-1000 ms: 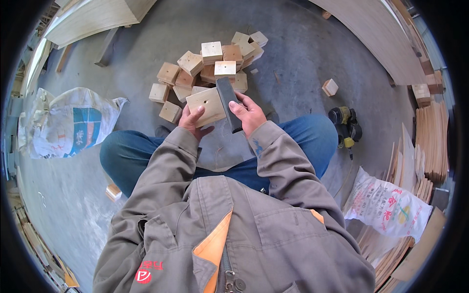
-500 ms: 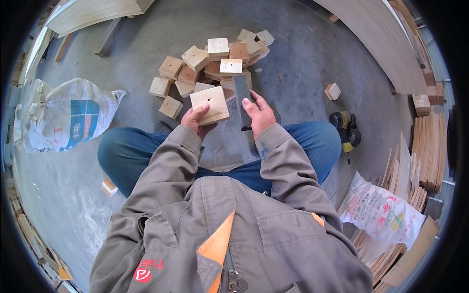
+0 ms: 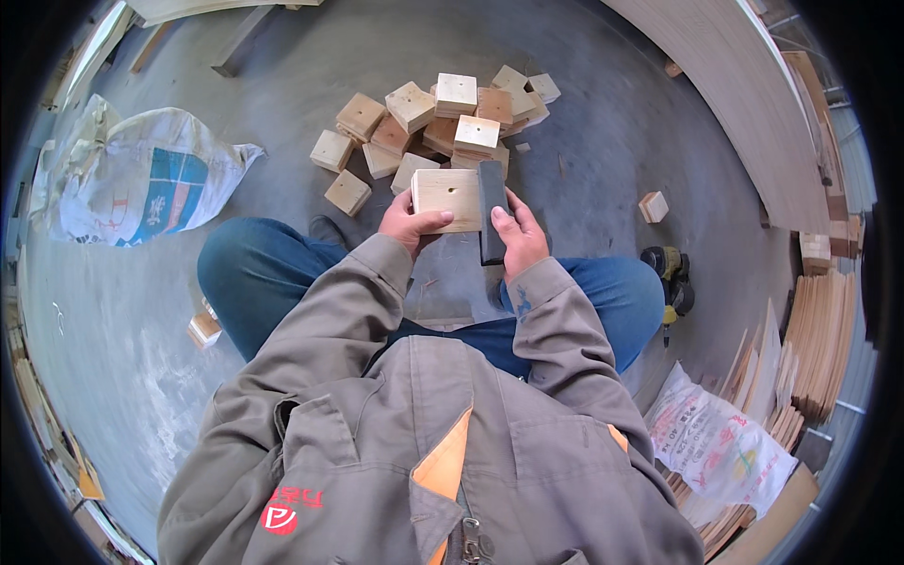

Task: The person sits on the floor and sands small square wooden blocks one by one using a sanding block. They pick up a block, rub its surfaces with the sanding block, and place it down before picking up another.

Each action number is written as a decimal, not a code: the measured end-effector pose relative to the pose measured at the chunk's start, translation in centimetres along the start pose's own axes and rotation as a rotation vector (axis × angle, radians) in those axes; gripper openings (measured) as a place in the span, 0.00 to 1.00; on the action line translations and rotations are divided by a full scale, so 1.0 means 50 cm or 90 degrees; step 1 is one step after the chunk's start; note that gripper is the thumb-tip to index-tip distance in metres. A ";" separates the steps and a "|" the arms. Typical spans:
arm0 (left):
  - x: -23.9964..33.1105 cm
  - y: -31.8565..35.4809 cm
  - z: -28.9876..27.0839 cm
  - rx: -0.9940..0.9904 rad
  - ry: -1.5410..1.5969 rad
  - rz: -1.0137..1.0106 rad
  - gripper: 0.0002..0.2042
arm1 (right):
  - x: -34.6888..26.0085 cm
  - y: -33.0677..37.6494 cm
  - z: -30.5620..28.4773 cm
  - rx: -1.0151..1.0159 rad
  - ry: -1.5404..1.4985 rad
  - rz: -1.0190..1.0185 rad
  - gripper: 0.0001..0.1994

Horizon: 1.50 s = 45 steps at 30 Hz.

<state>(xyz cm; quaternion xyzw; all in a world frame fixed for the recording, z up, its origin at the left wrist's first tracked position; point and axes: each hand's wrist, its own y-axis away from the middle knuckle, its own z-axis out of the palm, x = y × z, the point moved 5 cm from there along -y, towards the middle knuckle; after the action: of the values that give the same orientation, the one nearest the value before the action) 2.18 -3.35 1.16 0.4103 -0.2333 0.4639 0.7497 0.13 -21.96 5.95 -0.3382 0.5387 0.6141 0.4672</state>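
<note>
My left hand (image 3: 412,224) is closed around a square, pale wooden block (image 3: 443,200), its thumb lying along the lower edge of the face. A small dark hole shows near the middle of that face. In my right hand (image 3: 523,237) is a long, dark grey sanding block (image 3: 491,212), held upright with the thumb on its front. The sanding block lies against the right edge of the wooden block. Just beyond my hands, a pile of similar wooden blocks (image 3: 411,108) lies loosely heaped on the floor.
A yellow and black power tool (image 3: 670,278) lies on the floor right of my knee, near a single block (image 3: 653,207). Left stands a white sack (image 3: 104,202); more blocks (image 3: 203,330) sit by my left knee. Thin boards (image 3: 817,348) and another sack (image 3: 720,443) are at right.
The wooden block has turned to lie squarer, and the sanding block has come against its right edge, where a gap was before. My view has shifted slightly.
</note>
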 end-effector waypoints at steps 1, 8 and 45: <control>0.004 -0.002 -0.001 -0.005 0.005 0.000 0.37 | 0.000 0.000 0.001 0.008 -0.008 0.006 0.27; 0.021 0.017 0.014 0.029 0.001 -0.014 0.38 | -0.013 0.008 0.010 0.004 -0.031 0.008 0.25; -0.027 0.027 0.029 0.060 0.009 -0.036 0.36 | -0.009 -0.073 -0.022 0.083 0.133 -0.134 0.31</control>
<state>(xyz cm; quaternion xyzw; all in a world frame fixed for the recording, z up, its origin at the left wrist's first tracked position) 0.41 -4.94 1.52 0.4484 -0.1946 0.4557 0.7439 3.61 -23.21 4.90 -0.4240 0.5848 0.4871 0.4909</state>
